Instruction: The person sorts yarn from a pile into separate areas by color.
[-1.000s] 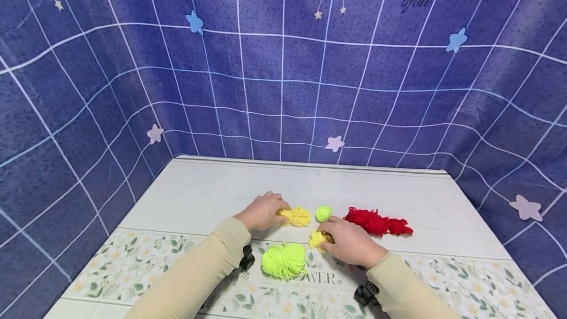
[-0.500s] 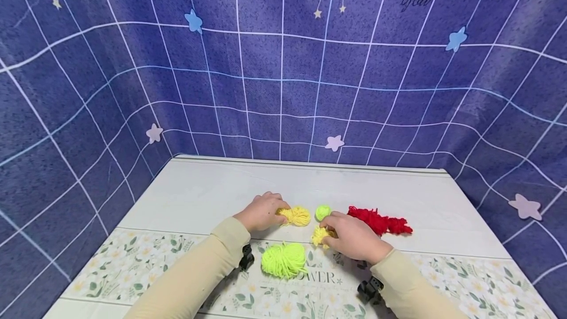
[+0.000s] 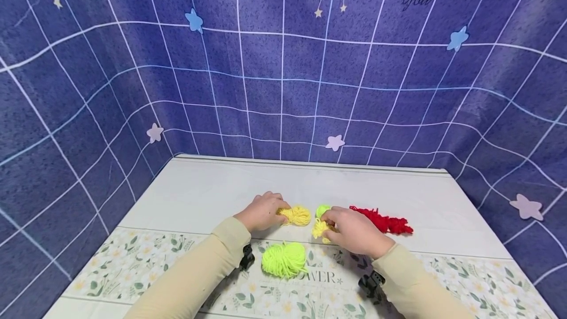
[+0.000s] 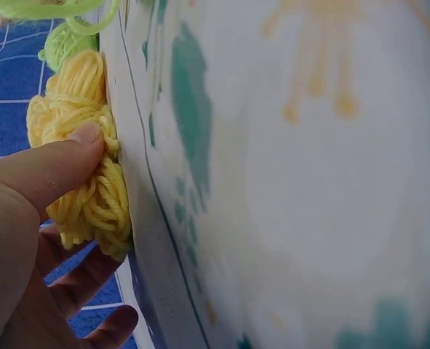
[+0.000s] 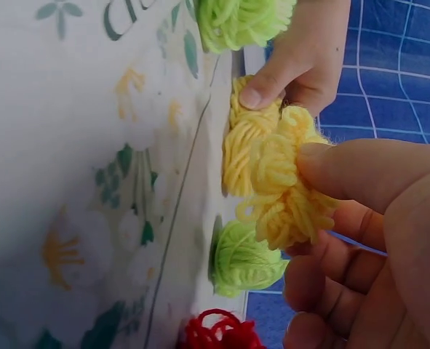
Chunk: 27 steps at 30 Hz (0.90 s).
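Observation:
My left hand [image 3: 265, 211] pinches one end of a yellow yarn skein [image 3: 298, 216] that lies on the table; in the left wrist view the thumb presses on its tied middle [image 4: 91, 145]. Between thumb and fingers my right hand [image 3: 354, 229] holds a smaller yellow yarn bundle [image 5: 291, 182], looped and bunched, raised off the cloth in the right wrist view. Just behind it sits a small lime-green yarn ball [image 5: 247, 258], partly covered by the right hand in the head view. Nearer the body, between the forearms, lies a larger lime-green yarn skein [image 3: 284, 260].
Red yarn [image 3: 387, 221] lies in a long fluffy heap right of the right hand. A white cloth with a floral band [image 3: 465, 274] covers the table [image 3: 212, 181]. A blue gridded curtain [image 3: 266, 87] encloses the back and sides.
My right hand has shifted slightly right and away from the body with the small yellow bundle, covering more of the green ball. The left hand and its skein stay put.

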### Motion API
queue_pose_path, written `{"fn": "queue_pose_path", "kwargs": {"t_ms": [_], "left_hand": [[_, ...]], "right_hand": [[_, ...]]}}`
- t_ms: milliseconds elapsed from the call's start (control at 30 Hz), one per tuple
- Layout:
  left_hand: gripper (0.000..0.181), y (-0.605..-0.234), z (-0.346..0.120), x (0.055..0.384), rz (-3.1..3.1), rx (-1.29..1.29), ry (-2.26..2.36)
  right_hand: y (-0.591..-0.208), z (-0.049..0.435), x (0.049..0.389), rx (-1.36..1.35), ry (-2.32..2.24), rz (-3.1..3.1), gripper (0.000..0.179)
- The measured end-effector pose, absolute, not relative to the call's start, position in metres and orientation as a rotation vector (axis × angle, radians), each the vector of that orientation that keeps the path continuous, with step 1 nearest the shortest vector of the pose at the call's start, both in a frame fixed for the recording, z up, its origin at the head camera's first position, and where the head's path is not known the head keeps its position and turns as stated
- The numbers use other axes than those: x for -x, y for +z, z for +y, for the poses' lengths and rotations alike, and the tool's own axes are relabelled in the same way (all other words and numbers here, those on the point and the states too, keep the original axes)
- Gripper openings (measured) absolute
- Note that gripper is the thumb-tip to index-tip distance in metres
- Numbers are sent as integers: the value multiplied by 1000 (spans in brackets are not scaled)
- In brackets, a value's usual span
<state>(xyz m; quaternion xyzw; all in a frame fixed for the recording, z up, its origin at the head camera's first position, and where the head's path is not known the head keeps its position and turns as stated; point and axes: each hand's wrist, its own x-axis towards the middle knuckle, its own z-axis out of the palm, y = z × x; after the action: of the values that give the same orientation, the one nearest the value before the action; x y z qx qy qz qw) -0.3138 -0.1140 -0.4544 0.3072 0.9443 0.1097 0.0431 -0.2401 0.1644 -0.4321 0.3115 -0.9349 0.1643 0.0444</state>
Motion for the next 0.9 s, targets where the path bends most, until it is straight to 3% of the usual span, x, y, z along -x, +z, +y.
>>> {"fn": "queue_pose_path", "kwargs": {"t_ms": [467, 900], "left_hand": [[37, -456, -114, 315, 2887, -965, 331], [37, -456, -115, 315, 2887, -968, 348]], "right_hand": [[-415, 159, 256, -959, 446, -2805, 26], [-387, 164, 310, -838, 478, -2813, 29]]}}
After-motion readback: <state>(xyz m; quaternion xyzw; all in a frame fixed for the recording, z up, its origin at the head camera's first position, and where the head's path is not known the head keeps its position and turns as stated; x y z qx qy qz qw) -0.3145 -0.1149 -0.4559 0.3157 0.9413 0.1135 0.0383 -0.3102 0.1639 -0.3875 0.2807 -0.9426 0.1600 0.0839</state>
